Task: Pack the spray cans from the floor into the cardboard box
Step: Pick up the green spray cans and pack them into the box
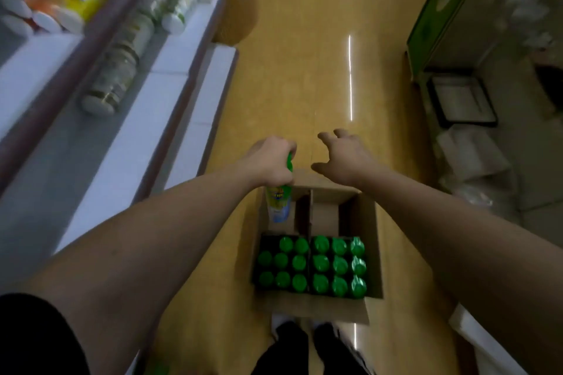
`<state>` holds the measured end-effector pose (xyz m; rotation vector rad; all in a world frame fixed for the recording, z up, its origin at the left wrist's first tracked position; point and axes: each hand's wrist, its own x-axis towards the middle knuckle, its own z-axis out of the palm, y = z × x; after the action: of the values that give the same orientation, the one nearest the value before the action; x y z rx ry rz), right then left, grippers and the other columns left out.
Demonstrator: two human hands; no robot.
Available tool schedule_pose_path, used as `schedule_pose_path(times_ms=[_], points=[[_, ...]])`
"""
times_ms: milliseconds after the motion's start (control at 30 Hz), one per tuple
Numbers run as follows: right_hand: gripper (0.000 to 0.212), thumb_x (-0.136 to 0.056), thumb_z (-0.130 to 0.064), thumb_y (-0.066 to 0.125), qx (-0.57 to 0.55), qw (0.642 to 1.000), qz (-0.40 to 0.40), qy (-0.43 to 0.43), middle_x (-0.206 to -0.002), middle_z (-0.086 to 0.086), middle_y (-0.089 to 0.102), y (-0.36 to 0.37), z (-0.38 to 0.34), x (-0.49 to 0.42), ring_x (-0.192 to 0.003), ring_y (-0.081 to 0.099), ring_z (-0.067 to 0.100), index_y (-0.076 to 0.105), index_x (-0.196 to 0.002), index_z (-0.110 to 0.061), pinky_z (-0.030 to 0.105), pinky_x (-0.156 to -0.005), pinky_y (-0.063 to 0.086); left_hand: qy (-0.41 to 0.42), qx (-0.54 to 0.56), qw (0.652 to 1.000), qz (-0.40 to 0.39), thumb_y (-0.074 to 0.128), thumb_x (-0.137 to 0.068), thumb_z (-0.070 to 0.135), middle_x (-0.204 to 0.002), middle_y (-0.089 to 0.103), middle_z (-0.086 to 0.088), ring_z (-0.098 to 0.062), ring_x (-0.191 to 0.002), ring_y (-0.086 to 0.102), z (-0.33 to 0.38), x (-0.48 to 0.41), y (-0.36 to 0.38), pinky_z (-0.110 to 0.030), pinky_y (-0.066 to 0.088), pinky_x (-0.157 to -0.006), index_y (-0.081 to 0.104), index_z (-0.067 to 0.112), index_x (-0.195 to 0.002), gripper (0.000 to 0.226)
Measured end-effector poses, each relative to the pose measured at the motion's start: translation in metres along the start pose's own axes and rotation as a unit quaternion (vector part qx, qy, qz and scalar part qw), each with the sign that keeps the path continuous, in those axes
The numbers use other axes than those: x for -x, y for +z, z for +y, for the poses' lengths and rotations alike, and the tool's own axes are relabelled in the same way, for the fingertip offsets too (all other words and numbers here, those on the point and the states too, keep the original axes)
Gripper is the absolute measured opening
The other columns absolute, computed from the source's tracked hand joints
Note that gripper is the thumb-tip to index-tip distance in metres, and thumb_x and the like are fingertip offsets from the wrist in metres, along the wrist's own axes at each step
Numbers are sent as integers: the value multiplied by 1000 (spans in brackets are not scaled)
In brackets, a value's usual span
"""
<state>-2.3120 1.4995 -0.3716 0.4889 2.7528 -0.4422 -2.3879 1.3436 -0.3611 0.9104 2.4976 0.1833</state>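
An open cardboard box [370, 240] stands on the yellow floor in front of my feet. Its near half is filled with several upright spray cans with green caps [320, 263]. The far half shows bare cardboard dividers. My left hand [269, 163] grips the green top of a spray can [278, 202], which hangs upright over the far left compartment of the box. My right hand [344, 154] hovers above the box's far edge with fingers spread and nothing in it.
Store shelves [170, 49] with jars and bottles run along the left. A tall cardboard carton [234, 3] stands at the back left. On the right are a green shelf unit [432, 15], a dark tray [460, 100] and white bags. The aisle floor runs ahead.
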Motion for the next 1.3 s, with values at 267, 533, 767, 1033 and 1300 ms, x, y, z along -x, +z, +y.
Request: schedule_pose_path(times_ms=[267,533,767,1033,1300], points=[[74,-89,-48,67,-29,985,-167,8,-146,17,42,192,43,-27,-129,43,40,35,-151,-23,54,-104,45,-26,20,998,-57,79,-79,23,-110,47,-3,-26,-87,53,-74,-44,149,-37,46,-62,54,17,-110,41],[73,-93,-47,64,-59,980,-187,34,-155,12,38,315,76,-43,-138,40,37,33,-154,-21,50,-111,40,-46,18,995,-83,74,-86,28,-128,46,-5,-27,-102,57,-122,-65,279,-43,54,-79,52,14,-126,48],[71,-93,-47,63,-33,982,-185,25,-152,14,40,390,101,-65,-136,39,38,35,-153,-20,51,-109,40,-74,69,990,-96,79,-84,25,-135,49,-9,-30,-114,55,-158,-85,368,-39,50,-89,52,12,-137,61],[75,-94,-49,61,26,985,-172,9,-162,16,24,440,116,-89,-147,20,41,29,-156,-23,54,-117,26,-116,113,980,-115,80,-83,22,-142,50,-12,-32,-125,52,-174,-102,439,-39,46,-98,57,10,-137,60],[72,-96,-46,60,-11,993,-110,34,-163,15,23,466,112,-107,-148,19,38,29,-155,-20,50,-119,23,-161,172,965,-112,76,-86,25,-145,51,-11,-31,-130,50,-180,-115,479,-37,43,-104,57,13,-141,60]])
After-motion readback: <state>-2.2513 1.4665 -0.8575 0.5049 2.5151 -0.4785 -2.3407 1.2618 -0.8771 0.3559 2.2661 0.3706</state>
